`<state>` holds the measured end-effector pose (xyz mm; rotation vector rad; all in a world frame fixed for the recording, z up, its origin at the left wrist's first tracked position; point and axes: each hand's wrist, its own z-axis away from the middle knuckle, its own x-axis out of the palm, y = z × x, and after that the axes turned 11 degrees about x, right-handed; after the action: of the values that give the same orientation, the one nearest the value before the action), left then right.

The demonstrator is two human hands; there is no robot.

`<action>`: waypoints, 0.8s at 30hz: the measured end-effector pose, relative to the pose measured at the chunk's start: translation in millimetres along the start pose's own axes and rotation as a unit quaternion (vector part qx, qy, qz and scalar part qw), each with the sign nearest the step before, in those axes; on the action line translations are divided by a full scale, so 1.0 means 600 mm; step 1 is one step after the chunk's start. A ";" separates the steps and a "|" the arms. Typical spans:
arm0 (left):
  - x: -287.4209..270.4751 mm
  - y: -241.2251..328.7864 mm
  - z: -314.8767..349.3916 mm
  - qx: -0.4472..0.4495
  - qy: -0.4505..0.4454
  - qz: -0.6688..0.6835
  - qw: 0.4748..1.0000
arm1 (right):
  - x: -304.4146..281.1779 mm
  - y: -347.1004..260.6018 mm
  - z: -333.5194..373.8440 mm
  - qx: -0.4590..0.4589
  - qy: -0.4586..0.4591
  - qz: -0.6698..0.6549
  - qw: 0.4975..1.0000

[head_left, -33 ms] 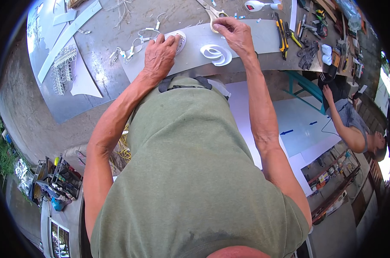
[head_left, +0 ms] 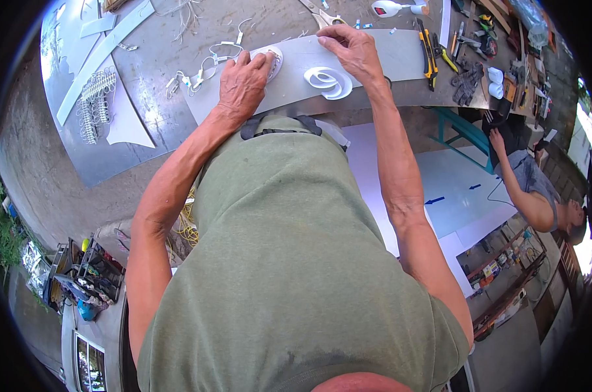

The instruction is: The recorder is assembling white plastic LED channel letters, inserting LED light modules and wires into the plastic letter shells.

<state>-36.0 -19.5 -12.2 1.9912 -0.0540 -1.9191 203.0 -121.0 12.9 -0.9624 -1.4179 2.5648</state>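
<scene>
My left hand (head_left: 242,83) is closed on a white rounded hollow piece (head_left: 276,64), its fingers curled over the near side. Small parts inside that piece are mostly covered. A string of white light modules (head_left: 211,62) on wires lies left of these fingers. My right hand (head_left: 356,53) hovers over the pale sheet (head_left: 289,88), thumb and forefinger drawn together. Anything between their tips is too small to make out. Just beyond them lie scissors (head_left: 323,18) with cream handles, partly covered. Between my hands and nearer me sits a white curved letter-like piece (head_left: 328,83).
A yellow-black cutter knife (head_left: 428,59), gloves (head_left: 467,83) and assorted tools fill the table's right side. A white glue bottle (head_left: 387,8) lies at the back. White strips (head_left: 106,62) and a wire coil (head_left: 98,104) lie left. Another person (head_left: 538,189) is at the right.
My right hand has shifted slightly left, its fingertips leaving the scissors' handles more exposed. My left hand stays on the white rounded piece.
</scene>
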 end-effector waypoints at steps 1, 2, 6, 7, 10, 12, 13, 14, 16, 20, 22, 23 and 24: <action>0.003 -0.003 -0.003 0.006 0.017 -0.001 1.000 | 0.009 -0.003 -0.012 -0.020 -0.029 0.043 0.998; 0.005 -0.005 -0.005 0.012 0.033 -0.003 0.999 | 0.017 -0.007 -0.025 -0.040 -0.058 0.086 0.994; 0.010 -0.007 -0.004 0.006 0.040 0.000 0.999 | 0.053 -0.014 -0.051 -0.030 -0.129 0.157 0.979; 0.011 -0.007 -0.003 0.001 0.033 -0.006 0.999 | 0.059 -0.015 -0.056 -0.031 -0.131 0.158 0.978; 0.014 -0.008 -0.002 -0.006 0.028 -0.012 1.000 | 0.072 -0.014 -0.067 -0.013 -0.139 0.167 0.976; 0.016 -0.008 -0.001 -0.007 0.029 -0.013 0.999 | 0.075 -0.012 -0.072 -0.039 -0.135 0.159 0.977; 0.015 -0.008 -0.001 -0.006 0.032 -0.015 0.999 | 0.076 -0.010 -0.073 -0.040 -0.136 0.159 0.977; 0.015 -0.008 -0.001 -0.005 0.034 -0.017 0.999 | 0.076 -0.008 -0.073 -0.057 -0.138 0.167 0.974; 0.016 -0.006 -0.004 -0.007 0.029 -0.012 0.999 | 0.077 -0.008 -0.074 -0.075 -0.141 0.175 0.972; 0.016 -0.008 -0.003 -0.004 0.027 -0.010 1.000 | 0.085 -0.016 -0.067 -0.024 -0.160 0.172 0.972; 0.016 -0.006 -0.001 -0.003 0.027 -0.012 1.000 | 0.091 -0.018 -0.066 -0.010 -0.160 0.167 0.973; 0.016 -0.006 -0.001 -0.002 0.028 -0.015 0.999 | 0.094 -0.018 -0.065 -0.012 -0.157 0.164 0.974; 0.016 -0.006 -0.001 0.000 0.027 -0.014 1.000 | 0.097 -0.017 -0.065 -0.014 -0.154 0.160 0.975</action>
<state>-35.5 -18.7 -22.3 2.0536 -0.0111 -1.8810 175.2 -66.8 -22.7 -0.8916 -1.4737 3.0522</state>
